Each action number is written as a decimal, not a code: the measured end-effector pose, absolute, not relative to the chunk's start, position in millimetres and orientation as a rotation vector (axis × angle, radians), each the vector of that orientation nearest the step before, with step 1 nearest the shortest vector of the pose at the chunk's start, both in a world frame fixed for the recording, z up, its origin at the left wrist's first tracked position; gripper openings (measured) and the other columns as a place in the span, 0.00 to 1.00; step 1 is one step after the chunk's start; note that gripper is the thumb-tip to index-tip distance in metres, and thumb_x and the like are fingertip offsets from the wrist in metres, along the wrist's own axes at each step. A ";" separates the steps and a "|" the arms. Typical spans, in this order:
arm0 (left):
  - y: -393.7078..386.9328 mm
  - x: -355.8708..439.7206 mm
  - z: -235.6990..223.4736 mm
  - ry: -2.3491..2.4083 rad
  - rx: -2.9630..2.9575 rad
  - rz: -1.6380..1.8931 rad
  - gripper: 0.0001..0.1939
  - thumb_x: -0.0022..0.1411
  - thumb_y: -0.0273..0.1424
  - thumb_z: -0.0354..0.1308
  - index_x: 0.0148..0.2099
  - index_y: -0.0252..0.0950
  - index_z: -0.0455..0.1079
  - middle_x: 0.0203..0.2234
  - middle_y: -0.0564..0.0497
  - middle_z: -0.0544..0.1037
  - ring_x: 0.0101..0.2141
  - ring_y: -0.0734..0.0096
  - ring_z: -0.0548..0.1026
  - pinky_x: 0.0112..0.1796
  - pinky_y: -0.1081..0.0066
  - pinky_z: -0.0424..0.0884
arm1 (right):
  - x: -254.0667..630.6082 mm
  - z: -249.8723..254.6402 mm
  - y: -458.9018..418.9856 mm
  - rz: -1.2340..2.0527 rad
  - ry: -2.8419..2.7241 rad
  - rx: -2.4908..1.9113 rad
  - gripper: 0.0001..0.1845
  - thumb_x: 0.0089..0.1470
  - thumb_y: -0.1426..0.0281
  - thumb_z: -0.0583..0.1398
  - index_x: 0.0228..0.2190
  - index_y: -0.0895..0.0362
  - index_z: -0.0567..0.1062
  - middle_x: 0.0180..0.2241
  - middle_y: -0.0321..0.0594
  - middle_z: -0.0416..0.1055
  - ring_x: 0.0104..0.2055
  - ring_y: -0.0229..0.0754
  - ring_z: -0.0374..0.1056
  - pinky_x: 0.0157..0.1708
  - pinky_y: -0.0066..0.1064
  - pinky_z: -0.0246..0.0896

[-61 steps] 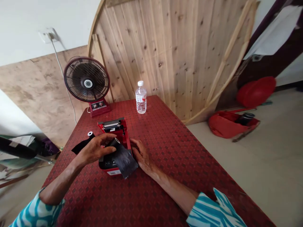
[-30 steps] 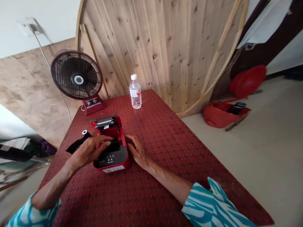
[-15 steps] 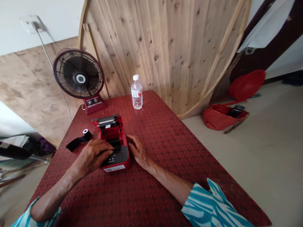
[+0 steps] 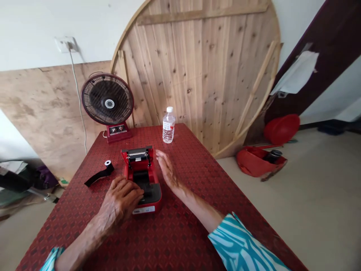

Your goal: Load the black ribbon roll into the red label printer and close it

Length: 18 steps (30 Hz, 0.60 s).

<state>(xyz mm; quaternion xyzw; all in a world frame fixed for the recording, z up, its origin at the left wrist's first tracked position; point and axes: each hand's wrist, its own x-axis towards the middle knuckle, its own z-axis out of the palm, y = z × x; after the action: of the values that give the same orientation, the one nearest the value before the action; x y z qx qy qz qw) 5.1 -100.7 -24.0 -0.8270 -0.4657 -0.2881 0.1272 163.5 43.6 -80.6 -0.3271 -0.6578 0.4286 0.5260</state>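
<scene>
A red label printer (image 4: 158, 195) stands on the table with its lid raised. A black roll (image 4: 140, 176) lies in its bay, and its loose black strip runs forward over the dark front panel. My left hand (image 4: 121, 195) is closed at the printer's front left, thumb and fingers pinching the end of that strip; the fingertips partly hide it. Beside the raised lid, my right hand (image 4: 167, 169) is open, fingers stretched forward and holding nothing. Left of the printer lies a second black roll (image 4: 108, 166) with a white core end and an unrolled tail.
The table (image 4: 197, 210) has a red patterned cover. At its back stand a fan (image 4: 108, 103) and a water bottle (image 4: 168, 128). A round wooden panel (image 4: 197, 75) leans on the wall. On the floor to the right sits a red bag (image 4: 249, 162).
The black roll went from my left hand into the printer bay. My left hand then drew back toward the printer's front with the strip. My right hand moved off the printer's side toward the lid.
</scene>
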 end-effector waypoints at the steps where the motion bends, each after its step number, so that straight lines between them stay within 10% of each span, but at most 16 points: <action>1: -101.5 5.0 -24.1 -1.358 -2.417 -0.851 0.09 0.67 0.27 0.51 0.40 0.39 0.73 0.33 0.52 0.79 0.35 0.70 0.74 0.48 0.61 0.60 | 159.5 -72.4 49.2 0.999 -1.592 -0.755 0.24 0.61 0.53 0.47 0.51 0.50 0.68 0.53 0.42 0.67 0.58 0.43 0.60 0.61 0.43 0.52; 18: -109.4 1.0 -17.1 -1.273 -2.482 -0.794 0.07 0.63 0.30 0.55 0.41 0.38 0.73 0.32 0.50 0.79 0.37 0.67 0.75 0.51 0.58 0.62 | 190.0 -67.9 5.5 0.815 -1.735 -0.677 0.17 0.63 0.60 0.48 0.33 0.52 0.73 0.46 0.42 0.68 0.52 0.45 0.64 0.54 0.41 0.59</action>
<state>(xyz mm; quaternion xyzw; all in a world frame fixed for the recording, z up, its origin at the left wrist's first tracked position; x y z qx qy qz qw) 1.0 -109.4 -17.1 -0.8496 -0.4357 -0.2719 0.1204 190.0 5.5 -67.9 -0.2831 -0.7257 0.3407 0.5265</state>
